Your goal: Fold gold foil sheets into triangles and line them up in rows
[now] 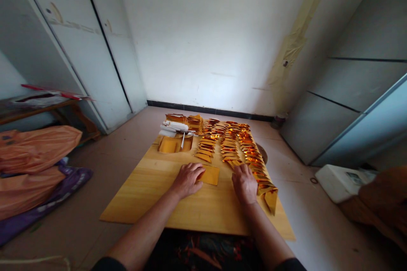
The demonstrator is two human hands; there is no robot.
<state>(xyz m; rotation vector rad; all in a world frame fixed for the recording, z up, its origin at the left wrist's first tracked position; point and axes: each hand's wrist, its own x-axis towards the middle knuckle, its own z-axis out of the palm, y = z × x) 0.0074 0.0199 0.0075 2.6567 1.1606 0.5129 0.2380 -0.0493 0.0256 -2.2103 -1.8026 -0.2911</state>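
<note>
My left hand is closed at the left edge of a flat gold paper sheet, which lies on the wooden board. To its right, my right hand rests with curled fingers beside the rows of folded gold foil paper pieces. Its fingertips are close to the near end of the middle row, and whatever they grip is hidden. More folded pieces overlap in a long row down the board's right side.
At the board's far left are stacks of gold paper, a white bundle and curved gold sheets. Orange and purple bags lie on the floor at left. A white box and a grey refrigerator stand at right.
</note>
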